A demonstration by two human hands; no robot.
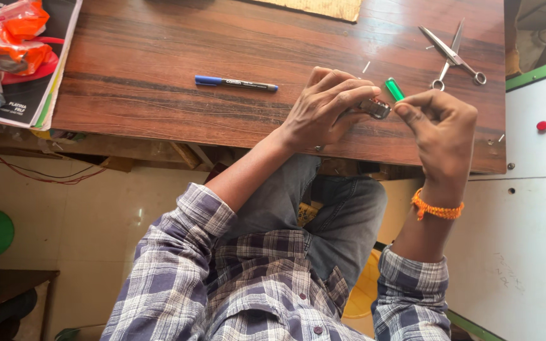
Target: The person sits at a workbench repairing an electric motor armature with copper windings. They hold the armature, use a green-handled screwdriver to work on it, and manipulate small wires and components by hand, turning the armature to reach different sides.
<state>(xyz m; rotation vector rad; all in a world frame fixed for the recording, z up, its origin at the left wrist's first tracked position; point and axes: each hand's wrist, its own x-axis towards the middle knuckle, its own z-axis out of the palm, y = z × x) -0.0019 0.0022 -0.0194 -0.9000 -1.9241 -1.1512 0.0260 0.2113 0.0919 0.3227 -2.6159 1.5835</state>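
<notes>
A small silvery metal piece (375, 108) is being pinched in the closed fingers of the left hand (323, 107), just above the near part of the wooden table (159, 63). A slim green piece (394, 89) is being held against it by the right hand (440, 129), whose thumb and forefinger are being pressed together on the green piece's near end. The two hands are almost touching, with the metal piece between them.

For this fitting to go well, the metal piece is best being kept still by the left hand while the green piece is being guided in line with it, with light pressure only; the wrists are better being rested on the table edge so that nothing slips.

Farther out, a blue marker pen (235, 83) is lying to the left of the hands, and a pair of scissors (453, 55) is lying open beyond the right hand. An orange thread band (436, 209) is being worn on the right wrist.

Much is being hidden: the metal piece is mostly covered by fingers, so its kind cannot be told, and the joint between the two pieces cannot be made out.
</notes>
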